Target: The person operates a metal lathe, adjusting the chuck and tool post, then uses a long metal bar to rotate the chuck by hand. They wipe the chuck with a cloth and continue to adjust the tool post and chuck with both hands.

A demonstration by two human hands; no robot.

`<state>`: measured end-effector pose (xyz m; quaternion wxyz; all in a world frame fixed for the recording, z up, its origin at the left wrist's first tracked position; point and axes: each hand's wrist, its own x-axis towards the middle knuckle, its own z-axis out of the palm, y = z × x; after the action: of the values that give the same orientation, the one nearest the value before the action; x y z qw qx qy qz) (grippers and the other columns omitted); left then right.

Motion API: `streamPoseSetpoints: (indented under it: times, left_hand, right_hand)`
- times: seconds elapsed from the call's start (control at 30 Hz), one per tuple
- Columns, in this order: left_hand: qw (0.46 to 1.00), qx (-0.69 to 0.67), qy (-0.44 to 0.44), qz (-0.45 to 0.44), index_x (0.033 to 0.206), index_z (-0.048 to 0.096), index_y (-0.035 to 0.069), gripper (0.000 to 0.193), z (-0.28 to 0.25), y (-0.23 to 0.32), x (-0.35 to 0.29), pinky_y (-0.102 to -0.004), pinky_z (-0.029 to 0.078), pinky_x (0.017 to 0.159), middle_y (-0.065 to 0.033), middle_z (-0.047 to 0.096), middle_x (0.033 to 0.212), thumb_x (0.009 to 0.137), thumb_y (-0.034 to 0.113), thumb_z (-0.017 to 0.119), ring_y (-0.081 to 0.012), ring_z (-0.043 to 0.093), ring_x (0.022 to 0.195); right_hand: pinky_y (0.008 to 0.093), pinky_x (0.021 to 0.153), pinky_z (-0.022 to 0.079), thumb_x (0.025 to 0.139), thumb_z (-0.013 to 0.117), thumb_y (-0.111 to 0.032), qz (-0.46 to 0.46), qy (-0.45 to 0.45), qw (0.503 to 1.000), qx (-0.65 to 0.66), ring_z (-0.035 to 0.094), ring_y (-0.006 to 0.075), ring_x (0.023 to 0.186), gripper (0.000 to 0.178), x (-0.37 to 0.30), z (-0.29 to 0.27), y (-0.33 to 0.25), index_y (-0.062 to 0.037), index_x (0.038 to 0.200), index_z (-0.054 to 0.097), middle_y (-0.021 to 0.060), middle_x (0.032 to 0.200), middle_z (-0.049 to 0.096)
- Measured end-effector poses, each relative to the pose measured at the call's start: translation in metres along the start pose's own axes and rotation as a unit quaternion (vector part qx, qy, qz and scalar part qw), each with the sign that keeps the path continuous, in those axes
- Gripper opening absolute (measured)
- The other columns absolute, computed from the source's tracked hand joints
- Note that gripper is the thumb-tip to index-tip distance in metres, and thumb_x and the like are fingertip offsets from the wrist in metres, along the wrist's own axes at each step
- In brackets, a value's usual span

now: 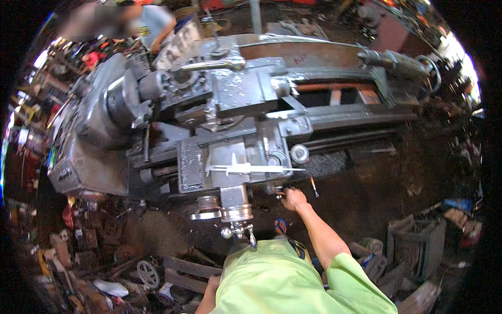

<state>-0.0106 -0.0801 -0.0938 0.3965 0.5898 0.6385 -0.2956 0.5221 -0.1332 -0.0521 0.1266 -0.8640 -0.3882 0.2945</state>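
Observation:
In front of me stands a metal lathe point(246, 89), its chuck point(123, 99) at the left and its tailstock point(395, 63) at the far right. My right hand point(294, 200) reaches forward to the carriage front, fingers closed round a small lever point(280, 191); its grip is partly hidden by the fingers. A caliper point(246, 168) lies flat across the carriage, left of that hand. Nearer to me, a cross-slide crank handle point(239, 230) sticks out with nobody touching it. Part of my left arm point(209, 294) shows beside my green shirt, but the left hand is out of sight.
Metal chips point(327, 163) lie in the tray under the bed. At the upper left, another person point(154, 26) is behind the headstock. Scrap parts, a spoked handwheel point(148, 274) and a metal frame point(415, 246) crowd the floor on both sides.

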Motion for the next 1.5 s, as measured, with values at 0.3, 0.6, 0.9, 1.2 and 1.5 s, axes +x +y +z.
streamPoseSetpoints:
  times: [0.3, 0.6, 0.9, 1.2, 1.5]
  left_hand:
    - [0.997, -0.017, 0.022, -0.067, 0.120, 0.063, -0.001, 0.069, 0.031, -0.011, 0.022, -0.0415, 0.047, 0.098, -0.0250, 0.061, 0.124, 0.079, 0.054, 0.064, -0.0360, 0.059, 0.116]
    - [0.984, -0.131, 0.080, 0.095, 0.119, 0.066, 0.007, 0.047, -0.071, 0.096, 0.031, -0.0362, 0.048, 0.097, -0.0177, 0.066, 0.119, 0.082, 0.035, 0.067, -0.0292, 0.062, 0.113]
    - [0.926, -0.208, -0.095, 0.302, 0.122, 0.063, 0.000, 0.057, -0.094, 0.180, 0.052, -0.0359, 0.047, 0.094, -0.0204, 0.067, 0.116, 0.083, 0.042, 0.064, -0.0287, 0.063, 0.110]
    - [0.916, -0.014, -0.116, 0.383, 0.118, 0.062, -0.001, 0.059, -0.084, 0.225, 0.071, -0.0451, 0.047, 0.092, -0.0281, 0.064, 0.115, 0.088, 0.049, 0.057, -0.0415, 0.061, 0.110]
    - [0.920, -0.167, -0.213, 0.285, 0.105, 0.062, 0.001, 0.027, -0.056, 0.242, 0.080, -0.0308, 0.056, 0.058, -0.0113, 0.068, 0.083, 0.094, 0.024, 0.053, -0.0178, 0.067, 0.070]
  right_hand:
    - [0.0494, 0.081, 0.054, 0.079, 0.063, -0.025, -0.036, 0.061, 0.997, 0.021, 0.066, 0.0401, 0.093, 0.027, 0.001, 0.008, 0.007, -0.0083, 0.100, 0.068, 0.0220, 0.103, 0.068]
    - [0.0443, 0.089, 0.054, 0.082, 0.062, -0.029, 0.113, -0.067, 0.987, -0.097, 0.065, 0.0375, 0.104, 0.033, -0.002, -0.032, -0.034, -0.0046, 0.102, 0.071, 0.0238, 0.109, 0.067]
    - [0.0399, 0.090, 0.051, 0.075, 0.073, -0.025, 0.098, 0.119, 0.962, 0.225, 0.066, 0.0355, 0.104, 0.052, -0.050, -0.039, -0.053, 0.0000, 0.118, 0.061, 0.0215, 0.109, 0.069]
    - [0.0363, 0.085, 0.052, 0.077, 0.074, -0.023, 0.268, 0.065, 0.931, 0.238, 0.067, 0.0276, 0.100, 0.045, -0.163, 0.059, -0.014, 0.0028, 0.113, 0.066, 0.0219, 0.107, 0.069]
    - [0.0315, 0.078, 0.051, 0.087, 0.070, -0.027, 0.181, -0.053, 0.907, 0.376, 0.064, 0.0163, 0.086, 0.050, -0.206, -0.005, -0.113, 0.0004, 0.128, 0.058, 0.0116, 0.099, 0.070]
